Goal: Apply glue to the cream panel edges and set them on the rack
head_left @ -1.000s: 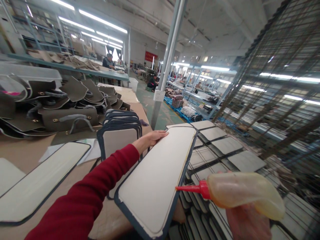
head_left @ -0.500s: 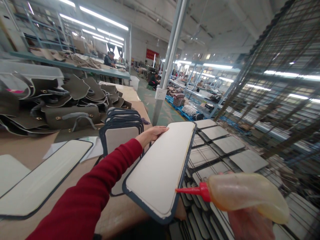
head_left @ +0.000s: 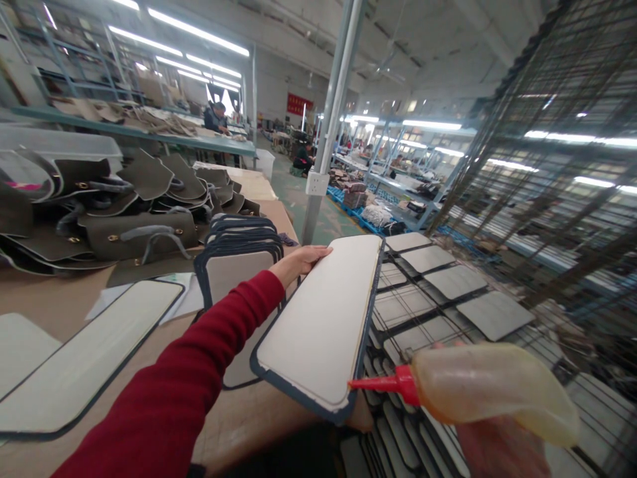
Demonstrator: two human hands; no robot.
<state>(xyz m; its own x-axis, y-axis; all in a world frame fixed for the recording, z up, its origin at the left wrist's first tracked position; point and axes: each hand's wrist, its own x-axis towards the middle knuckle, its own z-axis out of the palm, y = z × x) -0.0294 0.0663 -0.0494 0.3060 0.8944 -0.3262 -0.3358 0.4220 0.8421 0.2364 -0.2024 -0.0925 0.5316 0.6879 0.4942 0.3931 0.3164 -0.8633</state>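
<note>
Deep red long sleeve (head_left: 182,388), creased along its length, with a bare left hand (head_left: 304,259)

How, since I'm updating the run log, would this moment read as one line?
left hand: holds dark-edged panel; right hand: holds squeeze bottle; red nozzle: at panel's right edge, contact unclear; nearby: stacked panels

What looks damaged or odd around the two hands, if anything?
The panel in the left hand has a ragged white edge at its near end, unlike its smoother far end. The bottle in the right hand looks bent, perhaps from squeezing. No spill shows.
</note>
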